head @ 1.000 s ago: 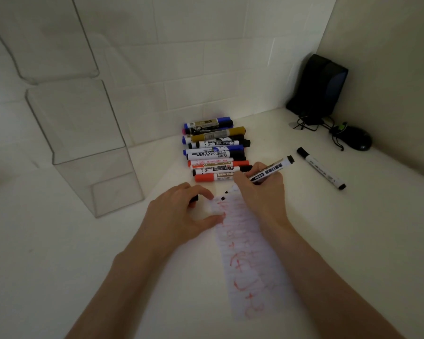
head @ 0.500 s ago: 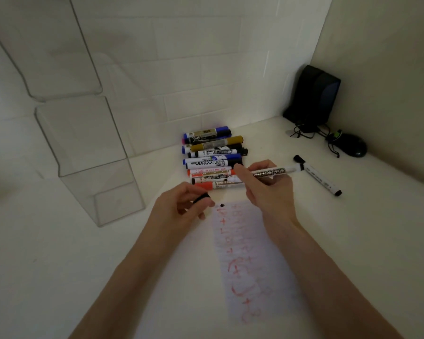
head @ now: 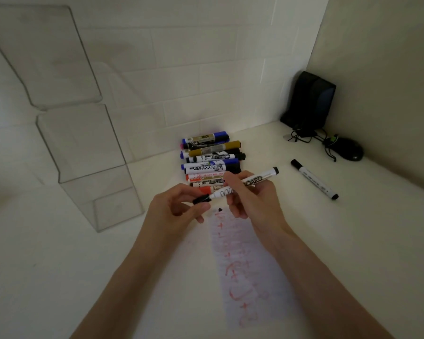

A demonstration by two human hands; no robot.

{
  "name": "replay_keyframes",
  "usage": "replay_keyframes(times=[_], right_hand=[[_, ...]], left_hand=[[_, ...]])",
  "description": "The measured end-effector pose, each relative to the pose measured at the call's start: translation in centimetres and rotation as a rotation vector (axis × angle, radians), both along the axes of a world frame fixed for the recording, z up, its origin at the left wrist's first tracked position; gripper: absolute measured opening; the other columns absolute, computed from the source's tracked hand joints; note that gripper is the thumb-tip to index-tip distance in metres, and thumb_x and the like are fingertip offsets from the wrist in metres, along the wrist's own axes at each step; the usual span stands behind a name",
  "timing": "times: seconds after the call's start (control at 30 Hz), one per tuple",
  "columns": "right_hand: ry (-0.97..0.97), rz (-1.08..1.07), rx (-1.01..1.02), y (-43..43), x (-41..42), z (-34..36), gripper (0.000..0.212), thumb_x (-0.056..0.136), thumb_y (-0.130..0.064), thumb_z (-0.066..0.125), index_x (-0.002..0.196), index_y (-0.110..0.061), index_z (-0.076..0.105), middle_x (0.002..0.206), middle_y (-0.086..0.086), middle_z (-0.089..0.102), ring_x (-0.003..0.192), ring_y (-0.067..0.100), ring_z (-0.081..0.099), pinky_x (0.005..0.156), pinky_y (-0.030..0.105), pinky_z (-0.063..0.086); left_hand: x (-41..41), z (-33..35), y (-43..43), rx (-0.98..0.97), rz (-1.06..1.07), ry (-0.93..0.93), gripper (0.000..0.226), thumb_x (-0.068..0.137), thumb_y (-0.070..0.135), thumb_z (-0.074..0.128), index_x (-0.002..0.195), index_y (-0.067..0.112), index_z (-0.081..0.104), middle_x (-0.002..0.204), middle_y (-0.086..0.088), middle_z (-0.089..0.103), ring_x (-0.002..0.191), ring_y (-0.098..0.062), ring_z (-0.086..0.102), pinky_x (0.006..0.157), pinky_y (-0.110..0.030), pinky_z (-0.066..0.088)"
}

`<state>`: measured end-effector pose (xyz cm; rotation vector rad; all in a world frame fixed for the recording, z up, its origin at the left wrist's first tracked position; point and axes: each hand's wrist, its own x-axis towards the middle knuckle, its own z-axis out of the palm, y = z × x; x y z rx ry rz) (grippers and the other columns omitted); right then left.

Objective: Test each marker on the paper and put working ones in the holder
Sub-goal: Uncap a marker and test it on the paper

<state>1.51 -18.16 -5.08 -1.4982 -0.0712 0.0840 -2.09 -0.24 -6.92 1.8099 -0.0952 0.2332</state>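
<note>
My right hand (head: 252, 199) grips a white whiteboard marker (head: 255, 180) by its barrel, held level above the table. My left hand (head: 179, 211) pinches the black cap (head: 201, 199) at the marker's left end; the cap touches the tip end. Below the hands lies a strip of paper (head: 245, 263) covered in red scribbles, with a small black dot (head: 218, 210) near its top. A stack of several markers (head: 211, 160) lies just beyond the hands. A clear acrylic holder (head: 88, 167) stands at the left.
One black-capped white marker (head: 315, 179) lies alone at the right. A black speaker (head: 309, 101) and a black mouse (head: 348, 149) with cables sit in the far right corner. Tiled wall runs behind.
My right hand lifted the marker off the paper and turned it level. My left hand rose from the paper and brought the black cap to the marker's tip end.
</note>
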Motion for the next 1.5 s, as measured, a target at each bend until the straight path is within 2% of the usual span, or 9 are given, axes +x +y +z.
replay_keyframes(times=[0.2,0.33,0.43,0.57,0.7,0.83,0.97,1.2,1.5], right_hand=[[0.115,0.128,-0.006,-0.3,-0.3,0.9,0.040,0.100,-0.041,0.060,0.099,-0.006,0.078,0.084,0.020,0.077,0.064,0.033,0.070,0.051,0.029,0.049],[0.202,0.077,0.008,-0.8,-0.1,0.7,0.057,0.101,-0.032,0.035,0.079,-0.001,0.078,0.073,0.022,0.071,0.046,0.027,0.052,0.044,0.026,0.036],[0.217,0.023,0.085,-0.7,-0.1,0.2,0.052,0.096,-0.025,0.038,0.056,-0.012,0.069,0.059,0.013,0.057,0.040,0.015,0.032,0.040,0.022,0.024],[0.175,0.041,0.138,-0.7,-0.3,-0.5,0.046,0.097,-0.024,0.039,0.066,-0.009,0.069,0.054,0.008,0.050,0.042,0.014,0.025,0.044,0.025,0.018],[0.197,0.086,0.182,-0.6,-0.5,0.1,0.051,0.097,-0.025,0.040,0.056,-0.017,0.070,0.057,0.009,0.048,0.042,0.013,0.025,0.044,0.026,0.017],[0.222,0.113,0.193,-0.7,-0.1,0.8,0.047,0.097,-0.047,0.058,0.103,-0.003,0.075,0.062,0.006,0.054,0.045,0.013,0.033,0.041,0.023,0.024],[0.200,-0.009,0.191,-1.0,0.2,0.8,0.039,0.091,-0.049,0.070,0.093,-0.010,0.078,0.069,0.006,0.060,0.051,0.013,0.045,0.047,0.023,0.034],[-0.072,-0.033,-0.156,0.2,0.2,-1.2,0.021,0.103,-0.022,0.060,0.095,-0.011,0.076,0.073,0.005,0.069,0.054,0.018,0.056,0.047,0.020,0.041],[-0.339,-0.091,-0.452,0.3,0.6,-2.9,0.010,0.098,-0.028,0.065,0.093,-0.026,0.073,0.086,-0.010,0.073,0.073,0.011,0.064,0.064,0.029,0.057]], left_hand=[[0.2,-0.4,0.5,0.098,0.001,-0.060,0.013,0.089,0.015,0.073,0.101,0.017,0.069,0.088,0.003,0.075,0.063,-0.020,0.070,0.063,-0.025,0.054],[-0.1,-0.5,0.1,0.131,0.035,-0.096,0.012,0.091,0.014,0.070,0.099,0.023,0.069,0.084,0.003,0.072,0.059,-0.018,0.064,0.063,-0.033,0.052],[-0.4,-0.5,-0.2,0.099,0.038,-0.140,0.012,0.090,0.010,0.071,0.097,0.019,0.070,0.079,0.004,0.072,0.058,-0.016,0.062,0.063,-0.031,0.053],[-0.6,-0.6,-0.8,0.103,0.057,-0.174,0.011,0.090,0.009,0.070,0.096,0.017,0.070,0.072,0.010,0.069,0.056,-0.013,0.060,0.059,-0.019,0.047],[-0.7,-0.3,-0.7,0.090,0.059,-0.213,0.012,0.091,0.009,0.069,0.099,0.018,0.070,0.074,0.005,0.068,0.058,-0.015,0.059,0.062,-0.023,0.050],[-0.7,1.2,-1.1,-0.062,0.064,-0.256,0.007,0.092,0.018,0.063,0.100,0.017,0.064,0.078,0.011,0.067,0.064,-0.008,0.057,0.064,-0.020,0.047],[-0.9,3.0,-0.9,-0.268,0.179,-0.319,0.006,0.095,0.003,0.061,0.100,0.004,0.064,0.079,0.006,0.064,0.066,-0.010,0.056,0.063,-0.022,0.046],[-2.0,8.9,0.8,-0.134,0.338,-0.527,0.024,0.091,0.011,0.071,0.114,0.014,0.065,0.099,-0.009,0.072,0.088,-0.018,0.069,0.078,-0.029,0.056],[-3.5,13.5,6.0,0.073,0.596,-0.743,0.022,0.096,0.012,0.066,0.116,0.011,0.058,0.107,-0.006,0.073,0.100,-0.017,0.072,0.080,-0.043,0.058]])
